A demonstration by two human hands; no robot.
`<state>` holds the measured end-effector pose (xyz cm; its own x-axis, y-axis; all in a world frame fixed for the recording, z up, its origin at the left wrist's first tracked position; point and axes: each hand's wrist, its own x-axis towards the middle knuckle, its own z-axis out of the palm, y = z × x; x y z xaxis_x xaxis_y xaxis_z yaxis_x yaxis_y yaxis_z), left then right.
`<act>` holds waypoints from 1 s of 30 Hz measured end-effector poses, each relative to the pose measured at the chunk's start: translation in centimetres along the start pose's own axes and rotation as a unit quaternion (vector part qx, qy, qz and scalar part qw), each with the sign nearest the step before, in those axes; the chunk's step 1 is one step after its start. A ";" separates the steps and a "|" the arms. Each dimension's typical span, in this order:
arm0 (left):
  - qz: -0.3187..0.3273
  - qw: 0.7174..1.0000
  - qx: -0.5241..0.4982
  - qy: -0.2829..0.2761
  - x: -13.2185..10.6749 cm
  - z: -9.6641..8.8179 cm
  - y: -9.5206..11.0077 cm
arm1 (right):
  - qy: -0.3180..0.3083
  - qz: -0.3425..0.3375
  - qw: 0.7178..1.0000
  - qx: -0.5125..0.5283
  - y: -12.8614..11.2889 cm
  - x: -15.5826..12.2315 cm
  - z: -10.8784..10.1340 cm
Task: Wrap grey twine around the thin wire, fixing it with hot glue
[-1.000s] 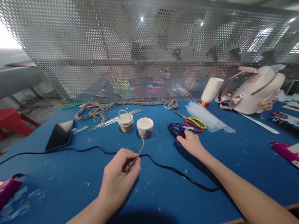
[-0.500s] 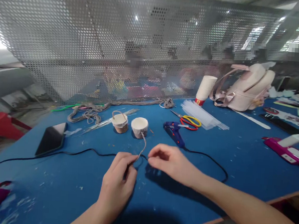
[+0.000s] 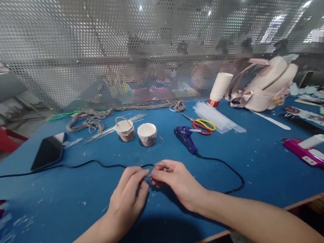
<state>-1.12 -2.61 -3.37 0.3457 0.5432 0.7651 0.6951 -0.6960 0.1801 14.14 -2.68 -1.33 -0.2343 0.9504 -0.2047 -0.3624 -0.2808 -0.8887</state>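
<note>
My left hand (image 3: pixel 128 197) and my right hand (image 3: pixel 174 180) meet over the blue table (image 3: pixel 254 166), fingertips pinched together on a short piece of grey cord (image 3: pixel 158 165). The cord crosses the black cable (image 3: pixel 91 163) just beyond my fingers. Farther back stand a small white cup (image 3: pixel 147 134) and a small cup with a cord handle (image 3: pixel 125 128). A blue glue gun (image 3: pixel 185 138) lies to their right, its cable looping toward the table edge.
A black phone (image 3: pixel 48 152) lies at the left. Grey cord bundles (image 3: pixel 89 119), scissors (image 3: pixel 202 124), clear glue sticks (image 3: pixel 218 118), stacked paper cups (image 3: pixel 219 89) and a pink backpack (image 3: pixel 268 90) line the back. A perforated metal screen (image 3: pixel 101 38) stands behind; people sit beyond it.
My right hand left the glue gun and came back to meet my left hand. The cord, which ran to the white cup, is now gathered between both hands' fingertips.
</note>
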 end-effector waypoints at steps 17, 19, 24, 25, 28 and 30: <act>-0.254 0.946 -0.186 -0.079 1.2 -0.7 0.3 | 0.017 0.019 1.000 -0.002 0.3 -0.1 -0.7; -0.295 0.927 -0.213 -0.090 1.4 -0.8 0.4 | 0.017 0.018 1.000 -0.006 0.3 -0.1 -0.7; -0.373 0.884 -0.265 -0.094 2.0 -1.1 0.7 | 0.018 0.005 1.000 -0.010 0.3 -0.1 -0.9; -0.380 0.879 -0.272 -0.091 2.0 -1.1 0.8 | 0.019 0.004 1.000 -0.010 0.3 -0.1 -0.9; -0.388 0.874 -0.278 -0.088 2.2 -1.2 0.9 | 0.021 0.007 1.000 -0.009 0.3 -0.1 -0.9; -0.394 0.871 -0.282 -0.088 2.2 -1.3 1.0 | 0.020 0.012 1.000 -0.008 0.3 -0.1 -0.9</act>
<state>-0.50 -2.67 -0.69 0.0266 0.9851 0.1700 0.3578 -0.1682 0.9185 14.86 -2.74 -1.95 -0.2060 0.9481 -0.2422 -0.3435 -0.3019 -0.8893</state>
